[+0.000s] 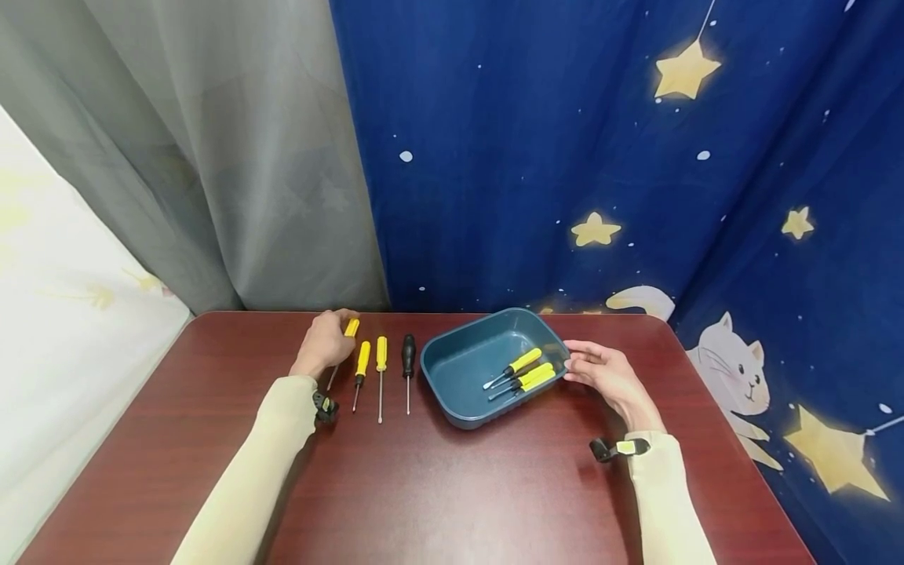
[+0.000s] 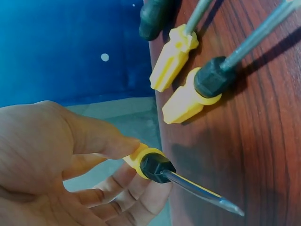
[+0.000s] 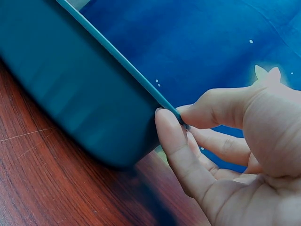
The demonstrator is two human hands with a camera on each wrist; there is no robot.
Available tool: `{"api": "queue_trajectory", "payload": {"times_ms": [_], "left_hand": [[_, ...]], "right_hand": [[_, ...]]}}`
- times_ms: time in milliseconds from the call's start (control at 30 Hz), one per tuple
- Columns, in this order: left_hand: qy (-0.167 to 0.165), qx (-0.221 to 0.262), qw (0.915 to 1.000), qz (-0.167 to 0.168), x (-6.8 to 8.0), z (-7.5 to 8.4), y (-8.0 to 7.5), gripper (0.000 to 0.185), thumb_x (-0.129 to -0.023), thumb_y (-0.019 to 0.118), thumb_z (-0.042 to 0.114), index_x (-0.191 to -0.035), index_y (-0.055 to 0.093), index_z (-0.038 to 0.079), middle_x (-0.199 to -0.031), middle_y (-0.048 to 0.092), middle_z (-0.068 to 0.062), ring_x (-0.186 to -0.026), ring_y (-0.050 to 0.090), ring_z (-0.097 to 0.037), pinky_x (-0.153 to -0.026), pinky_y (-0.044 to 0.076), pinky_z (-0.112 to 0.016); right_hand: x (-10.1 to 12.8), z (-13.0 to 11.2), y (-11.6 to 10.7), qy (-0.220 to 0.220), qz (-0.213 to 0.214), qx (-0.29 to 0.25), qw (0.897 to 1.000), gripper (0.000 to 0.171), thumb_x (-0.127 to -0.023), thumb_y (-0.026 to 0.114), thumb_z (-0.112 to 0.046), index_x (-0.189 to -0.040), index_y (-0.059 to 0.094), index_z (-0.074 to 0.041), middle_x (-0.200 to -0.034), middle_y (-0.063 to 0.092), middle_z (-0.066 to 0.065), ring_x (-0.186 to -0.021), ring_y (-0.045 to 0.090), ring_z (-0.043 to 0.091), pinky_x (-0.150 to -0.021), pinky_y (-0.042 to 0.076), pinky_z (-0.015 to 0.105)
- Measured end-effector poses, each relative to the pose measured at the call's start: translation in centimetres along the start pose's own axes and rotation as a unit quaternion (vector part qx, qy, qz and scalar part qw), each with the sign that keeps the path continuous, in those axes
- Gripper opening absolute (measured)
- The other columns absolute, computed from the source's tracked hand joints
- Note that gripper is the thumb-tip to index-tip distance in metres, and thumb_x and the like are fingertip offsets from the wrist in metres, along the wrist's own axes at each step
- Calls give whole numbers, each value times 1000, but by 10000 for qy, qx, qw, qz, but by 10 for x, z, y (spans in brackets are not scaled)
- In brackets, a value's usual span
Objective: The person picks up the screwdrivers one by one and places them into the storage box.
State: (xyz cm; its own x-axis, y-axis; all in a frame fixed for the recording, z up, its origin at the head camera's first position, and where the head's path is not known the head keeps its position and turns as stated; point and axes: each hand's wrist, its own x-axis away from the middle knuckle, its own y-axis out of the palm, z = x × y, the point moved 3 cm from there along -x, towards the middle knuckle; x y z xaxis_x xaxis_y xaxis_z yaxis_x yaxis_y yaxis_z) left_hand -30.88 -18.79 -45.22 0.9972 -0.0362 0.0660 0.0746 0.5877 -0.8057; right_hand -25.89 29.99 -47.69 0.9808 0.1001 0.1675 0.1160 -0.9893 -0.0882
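My left hand [image 1: 337, 329] grips the leftmost screwdriver [image 1: 350, 329] by its yellow handle at the far end of a row on the table. In the left wrist view my thumb and fingers curl round that handle [image 2: 149, 162], its shaft pointing along the wood. Beside it lie two more yellow-handled screwdrivers [image 1: 362, 359] [image 1: 381, 354] and a black-handled one [image 1: 408, 355]. My right hand [image 1: 575, 363] pinches the right rim of a dark blue tray [image 1: 480, 414]. In the right wrist view the thumb and forefinger [image 3: 171, 115] clamp the tray's rim [image 3: 141, 80]. Inside the tray lie yellow-handled screwdrivers [image 1: 526, 370].
The dark red table [image 1: 452, 486] stretches toward me with bare wood between my forearms. A grey curtain [image 1: 212, 157] and a blue star-patterned cloth [image 1: 565, 157] hang right behind the table's far edge. The table's left edge drops off near a pale cloth [image 1: 63, 314].
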Motion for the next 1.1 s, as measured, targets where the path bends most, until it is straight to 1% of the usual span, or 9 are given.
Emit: {"api": "queue_trajectory", "payload": {"times_ms": [133,200,300,467,600,800,967,1100], "left_hand": [[162,-159,9997,130,3,3,-1,57,-88,55,0,-145,55,4,-127,55,-27,-83,55,-31,-66,45,-35],[237,-217,9993,187,4,6,-2,56,-89,55,0,-145,56,5,-129,54,-26,-88,55,-32,-70,46,-37],[365,-232,9987,261,7,12,-5,57,-88,54,0,-144,57,6,-129,55,-25,-92,55,-33,-73,48,-38],[636,-187,9972,358,11,21,-7,58,-85,53,-2,-142,59,5,-128,57,-25,-92,56,-33,-74,49,-40],[810,-204,9957,410,12,26,-7,57,-85,55,-3,-141,61,6,-124,60,-23,-92,58,-31,-77,51,-41],[978,-249,9943,329,14,36,-4,56,-86,54,-3,-140,61,8,-120,60,-20,-88,57,-29,-73,50,-38],[1098,-294,9930,322,16,45,0,54,-87,55,-1,-139,63,11,-121,61,-17,-90,58,-29,-76,50,-37],[1213,-260,9920,250,17,52,3,53,-88,56,-1,-138,63,13,-121,61,-16,-92,59,-29,-74,52,-37]], "right_hand": [[0,0,-1,-1,4,7,10000,49,-96,59,6,-145,50,8,-113,69,20,-86,72,9,-83,61,28],[0,0,0,29,10,1,10000,49,-96,59,6,-145,50,7,-112,69,18,-85,72,9,-83,61,28],[0,0,0,10,-31,-11,10000,50,-97,59,6,-146,48,8,-111,70,16,-85,72,9,-83,61,27],[0,1,0,-12,-50,-44,10000,51,-97,60,4,-146,48,9,-111,70,17,-87,72,10,-84,61,29],[0,0,0,-47,-60,-85,9999,51,-96,61,5,-145,48,10,-113,70,18,-88,72,11,-83,61,29],[-1,2,0,-31,-17,-125,9999,50,-96,61,5,-144,50,8,-113,69,19,-86,73,10,-82,62,29],[-1,3,0,-2,-41,-112,9999,50,-97,61,4,-146,48,8,-113,67,19,-85,72,9,-84,61,30],[-1,4,0,-14,-57,-67,10000,50,-97,61,3,-146,48,8,-114,67,19,-85,72,8,-85,61,31]]}}
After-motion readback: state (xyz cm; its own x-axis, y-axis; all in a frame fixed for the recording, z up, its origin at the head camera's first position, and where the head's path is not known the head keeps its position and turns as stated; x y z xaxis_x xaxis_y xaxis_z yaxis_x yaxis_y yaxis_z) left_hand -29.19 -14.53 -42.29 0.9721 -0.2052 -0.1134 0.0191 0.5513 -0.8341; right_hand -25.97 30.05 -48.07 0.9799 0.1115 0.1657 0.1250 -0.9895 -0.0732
